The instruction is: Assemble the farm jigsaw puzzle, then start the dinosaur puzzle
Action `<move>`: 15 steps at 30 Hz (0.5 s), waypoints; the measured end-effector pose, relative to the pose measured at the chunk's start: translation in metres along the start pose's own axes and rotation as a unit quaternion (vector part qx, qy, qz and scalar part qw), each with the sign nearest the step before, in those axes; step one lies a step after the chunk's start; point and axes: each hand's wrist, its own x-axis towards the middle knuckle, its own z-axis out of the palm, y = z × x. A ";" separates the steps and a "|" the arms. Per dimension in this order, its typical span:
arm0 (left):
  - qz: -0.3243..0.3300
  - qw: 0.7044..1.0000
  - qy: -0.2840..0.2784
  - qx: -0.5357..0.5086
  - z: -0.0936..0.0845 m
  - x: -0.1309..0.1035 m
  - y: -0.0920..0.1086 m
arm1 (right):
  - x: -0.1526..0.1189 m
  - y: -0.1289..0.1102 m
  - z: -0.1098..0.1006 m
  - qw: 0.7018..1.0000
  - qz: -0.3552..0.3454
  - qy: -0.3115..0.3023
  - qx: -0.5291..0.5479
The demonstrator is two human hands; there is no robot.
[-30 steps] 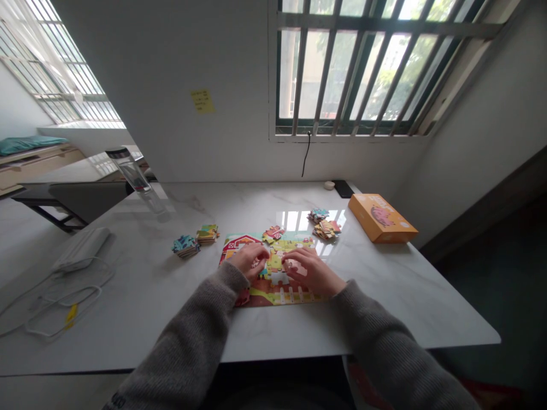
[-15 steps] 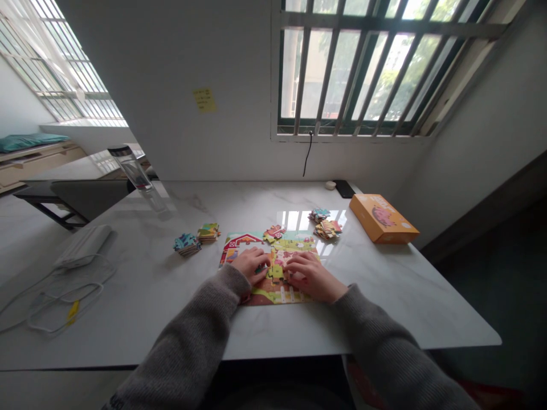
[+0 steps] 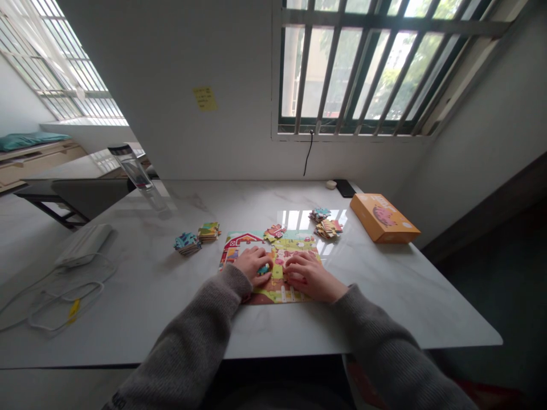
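Observation:
A colourful farm-scene jigsaw puzzle (image 3: 299, 242) lies flat in front of me, with a red barn at its left and a pale unfilled patch near the barn. My left hand (image 3: 253, 264) rests over its middle-left, fingers curled round a small teal puzzle piece (image 3: 264, 269). On the right half, my right hand (image 3: 311, 275) has bent fingers with the tips down on the puzzle; what lies under them is hidden. A loose red-and-yellow clump of pieces (image 3: 274, 232) sits at the puzzle's top edge.
Stacked pieces stand left, one blue (image 3: 187, 243) and one green-orange (image 3: 209, 231). Two more piles, teal (image 3: 320, 214) and yellow (image 3: 328, 229), lie right. Beyond are an orange box (image 3: 384, 219), a phone (image 3: 344, 188), a clear bottle (image 3: 132, 166) and a white cable (image 3: 92, 285).
A yellow-green piece between my hands that looked out of line now sits flush with the puzzle. My left fingers have shifted slightly, showing more of the teal piece. My right hand has barely moved.

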 end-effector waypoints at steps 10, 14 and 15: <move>0.016 1.000 0.012 0.003 0.005 0.001 -0.005 | 0.000 -0.002 0.001 1.000 -0.006 -0.009 0.007; 0.033 0.996 0.073 -0.035 -0.006 -0.002 -0.023 | 0.007 0.001 -0.003 1.000 0.002 0.005 0.016; 0.024 0.994 0.099 -0.046 -0.010 -0.004 -0.029 | 0.010 0.005 -0.004 1.000 -0.002 0.008 0.015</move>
